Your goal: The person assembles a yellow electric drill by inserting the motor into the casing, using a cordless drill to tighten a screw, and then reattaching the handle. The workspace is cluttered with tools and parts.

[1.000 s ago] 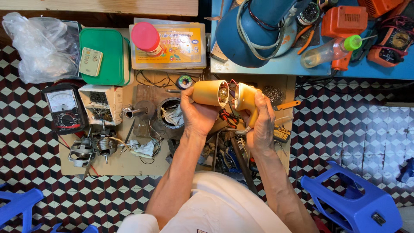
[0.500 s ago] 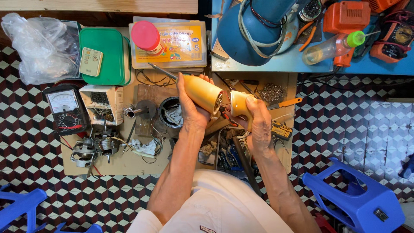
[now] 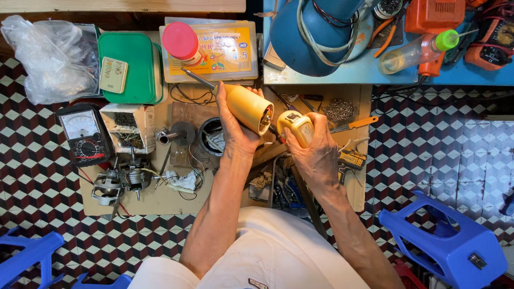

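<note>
We are looking straight down at our own two bare arms over a cluttered cardboard work mat (image 3: 160,200) on a checkered tile floor (image 3: 48,235). Our left hand (image 3: 235,128) is wrapped around a yellow cylindrical housing (image 3: 247,107), fingers curled firmly on its body, open end tilted toward four o'clock. Our right hand (image 3: 316,155) clasps a smaller yellow end piece (image 3: 295,126), thumb and fingers closed on it. A second ago the two yellow parts sat joined as one unit, held level between the hands; now they are apart, with a narrow gap between them, and the cylinder has swung up toward eleven o'clock. We judge the casing has come open, though what lies inside the open end is too small to make out. Both parts hang above the mat's centre, just beside a dark round cup (image 3: 211,136) at nine o'clock. Farther at nine o'clock lie an analogue multimeter (image 3: 81,134) and a bare motor core with wires (image 3: 126,179). At twelve o'clock a yellow parts box (image 3: 225,53) carries a pink-capped jar (image 3: 181,42); at one o'clock a blue dome-shaped cover (image 3: 305,37) rests on a blue tabletop (image 3: 353,72). An orange-handled tool (image 3: 353,124) lies at three o'clock, near the right hand. Open room is scarce: the mat is crowded on every side, and a blue plastic stool (image 3: 444,246) stands at four o'clock; the freest space is the air directly over our lap.
</note>
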